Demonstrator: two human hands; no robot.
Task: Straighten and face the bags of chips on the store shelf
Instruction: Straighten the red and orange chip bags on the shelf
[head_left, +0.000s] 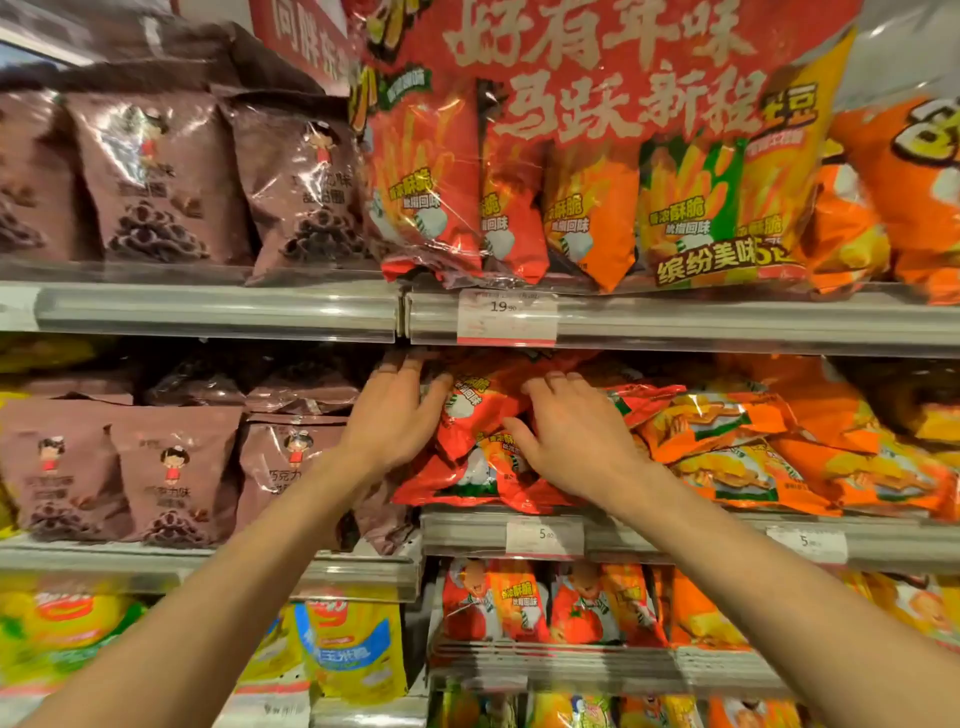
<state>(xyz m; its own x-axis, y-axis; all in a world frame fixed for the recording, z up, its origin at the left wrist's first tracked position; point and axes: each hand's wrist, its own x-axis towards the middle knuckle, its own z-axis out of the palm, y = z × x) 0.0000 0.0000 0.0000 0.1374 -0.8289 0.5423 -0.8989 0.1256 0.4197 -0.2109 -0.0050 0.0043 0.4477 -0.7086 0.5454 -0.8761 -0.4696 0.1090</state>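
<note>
Grey metal shelf rails (218, 306) with clear plastic strips run above and below the hands; white price tags (506, 318) clip on; a red banner (602, 62) hangs overhead.

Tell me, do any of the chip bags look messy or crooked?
Yes. On the middle shelf, the red chip bags under both hands lie tilted and heaped on each other instead of standing up. The orange bags beside them lie flat in a pile too. The brown bags to the left stand upright and face forward.
</note>
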